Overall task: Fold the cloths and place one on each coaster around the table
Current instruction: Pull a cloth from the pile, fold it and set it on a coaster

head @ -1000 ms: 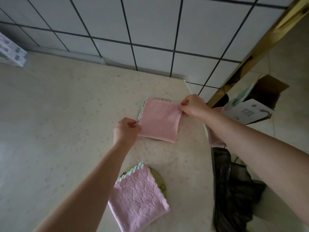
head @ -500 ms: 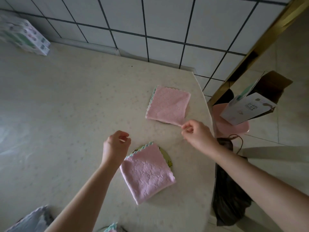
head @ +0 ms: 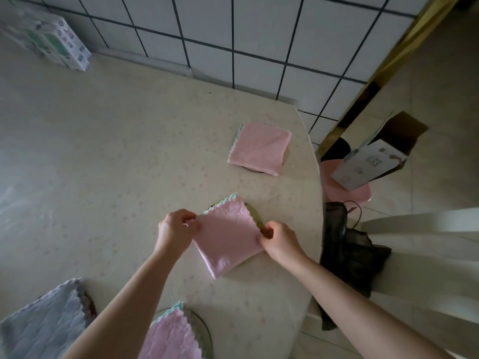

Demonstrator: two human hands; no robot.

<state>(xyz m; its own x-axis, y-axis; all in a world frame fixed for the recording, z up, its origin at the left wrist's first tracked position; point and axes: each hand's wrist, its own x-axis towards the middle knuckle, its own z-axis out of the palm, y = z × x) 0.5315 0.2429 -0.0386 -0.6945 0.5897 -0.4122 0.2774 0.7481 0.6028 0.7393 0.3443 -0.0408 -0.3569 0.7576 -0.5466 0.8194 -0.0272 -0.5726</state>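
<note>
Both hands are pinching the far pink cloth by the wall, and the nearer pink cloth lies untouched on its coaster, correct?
Not quite. The head view shows the left hand and right hand pinching opposite edges of the nearer pink square cloth on its round coaster. The far pink cloth by the tiled wall lies untouched.

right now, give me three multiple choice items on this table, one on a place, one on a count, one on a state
1. Where is the box?
A. far left by the wall
B. on the near cloth
C. between the hands

2. How many pink cloths show?
A. one
B. three
C. five

3. What are the hands doing?
A. resting flat, empty
B. pinching the middle cloth
C. lifting the grey cloth

Key: 1 A, it sits by the tiles; 2 B, far cloth, middle, near cloth; 3 B, left hand and right hand grip its side corners.
</note>
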